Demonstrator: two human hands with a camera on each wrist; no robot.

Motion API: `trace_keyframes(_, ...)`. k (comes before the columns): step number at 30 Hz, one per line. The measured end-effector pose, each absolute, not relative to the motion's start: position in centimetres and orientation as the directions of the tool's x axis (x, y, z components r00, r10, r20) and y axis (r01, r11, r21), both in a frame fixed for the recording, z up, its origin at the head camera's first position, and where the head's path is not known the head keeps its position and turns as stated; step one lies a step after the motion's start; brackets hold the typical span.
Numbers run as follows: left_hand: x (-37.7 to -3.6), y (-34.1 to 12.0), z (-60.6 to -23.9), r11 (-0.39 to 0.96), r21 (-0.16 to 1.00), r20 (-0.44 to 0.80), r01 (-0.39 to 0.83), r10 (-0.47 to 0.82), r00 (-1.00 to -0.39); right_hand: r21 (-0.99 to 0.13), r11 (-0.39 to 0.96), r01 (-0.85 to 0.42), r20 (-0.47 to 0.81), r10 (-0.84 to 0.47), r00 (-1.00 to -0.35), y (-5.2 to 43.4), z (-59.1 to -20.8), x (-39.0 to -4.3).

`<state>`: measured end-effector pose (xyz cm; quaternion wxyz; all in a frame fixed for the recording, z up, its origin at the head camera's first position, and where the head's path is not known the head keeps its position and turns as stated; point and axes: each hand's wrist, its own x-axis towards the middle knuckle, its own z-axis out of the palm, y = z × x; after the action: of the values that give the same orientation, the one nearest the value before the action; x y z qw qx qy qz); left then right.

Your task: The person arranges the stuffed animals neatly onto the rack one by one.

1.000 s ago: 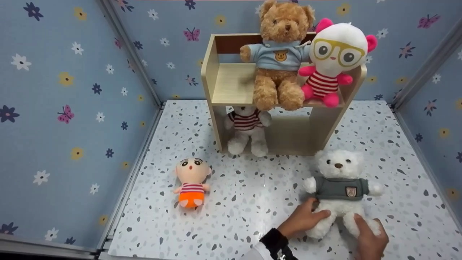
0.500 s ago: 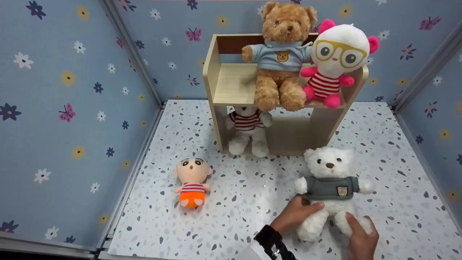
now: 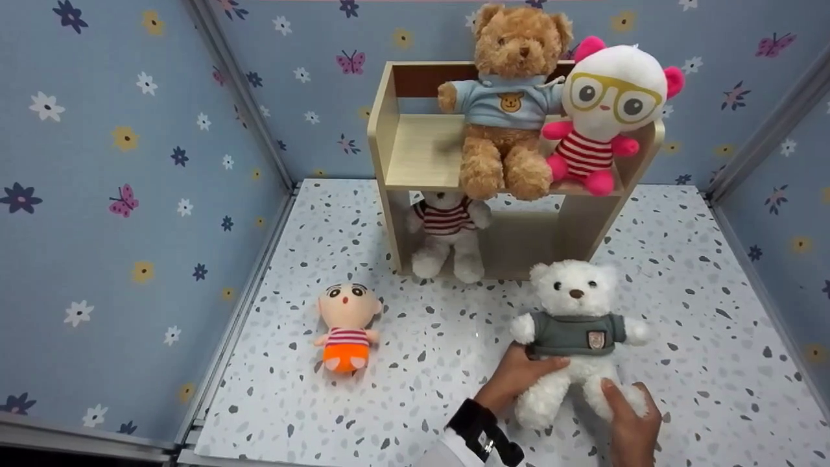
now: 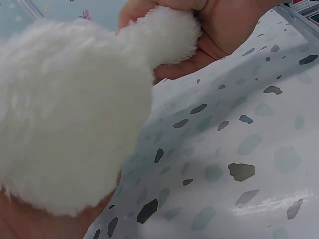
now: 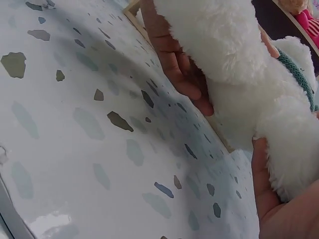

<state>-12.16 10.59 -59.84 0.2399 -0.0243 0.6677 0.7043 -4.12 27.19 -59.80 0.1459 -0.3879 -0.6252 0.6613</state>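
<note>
White plush fills both wrist views: the right hand curls round one leg of the white bear, and the left hand grips its flank under the grey sweater. Over the last second the bear has slid left and further from the person across the speckled floor (both grips unchanged), so it seems to be heading towards the wooden shelf. Left of it lies the small doll; beyond, a striped bear sits under the shelf, with the brown bear and glasses doll on top.
</note>
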Motion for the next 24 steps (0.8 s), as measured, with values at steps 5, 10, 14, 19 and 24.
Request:
trace_keyframes(5, -12.5, 10.2, -60.0, -0.055, 0.937, -0.318, -0.346, 0.284, -0.905, -0.952, -0.136, 0.273, -0.291, 0.673, -0.68, 27.0, -60.0, -4.2)
trace_keyframes(10, -13.0, 9.6, -60.2, -0.047, 0.934, -0.341, -0.355, 0.188, -0.921, -0.936, -0.052, 0.349, -0.309, 0.597, -0.741, 26.9, -59.9, -4.4)
trace_keyframes(14, -13.5, 9.0, -60.2, -0.022, 0.941, -0.332, -0.338, 0.133, -0.934, -0.923, 0.029, 0.384, -0.314, 0.52, -0.794, 26.9, -59.7, -4.7)
trace_keyframes(19, -13.8, 8.2, -60.5, -0.037, 0.946, -0.317, -0.322, 0.108, -0.942, -0.931, 0.06, 0.36, -0.298, 0.446, -0.844, 26.7, -59.1, -5.2)
trace_keyframes(24, -14.2, 7.5, -60.8, -0.076, 0.94, -0.326, -0.333, 0.092, -0.941, -0.967, 0.034, 0.253, -0.22, 0.396, -0.891, 26.7, -58.1, -6.0)
